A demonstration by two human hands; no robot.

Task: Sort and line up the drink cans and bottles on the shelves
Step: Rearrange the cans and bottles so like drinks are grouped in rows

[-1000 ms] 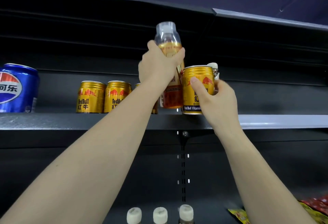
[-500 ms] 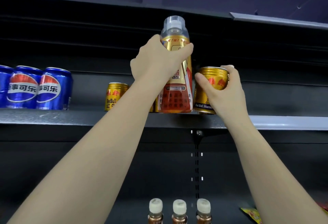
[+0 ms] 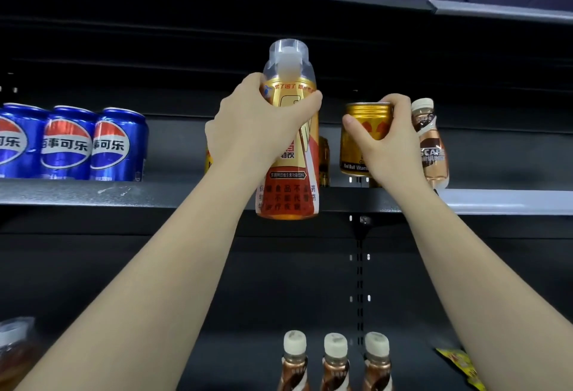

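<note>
Nearest to me, my two forearms reach up from the bottom corners toward the dark shelf (image 3: 93,194). Between them, low down, three coffee bottles (image 3: 336,362) with pale caps stand in a row on a lower level, a yellow packet (image 3: 459,359) lies at the right edge, and a blurred bottle (image 3: 14,350) sits at the far left.

Higher up, my left hand (image 3: 257,130) wraps its fingers and thumb round the upper body of a tall gold and red drink bottle (image 3: 291,155) with a clear cap cover; the bottle is upright and its base hangs in front of the shelf's front edge, below the shelf surface. Just to its right, my right hand (image 3: 387,145) grips a gold Red Bull can (image 3: 359,142), thumb on the front and fingers curled over the rim, with the can's base slightly above the shelf.

Farther back, a brown coffee bottle (image 3: 432,149) stands just right of that hand. More gold cans (image 3: 324,161) peek out behind the tall bottle. Well to the left, three blue Pepsi cans (image 3: 71,145) stand side by side on the shelf.
</note>
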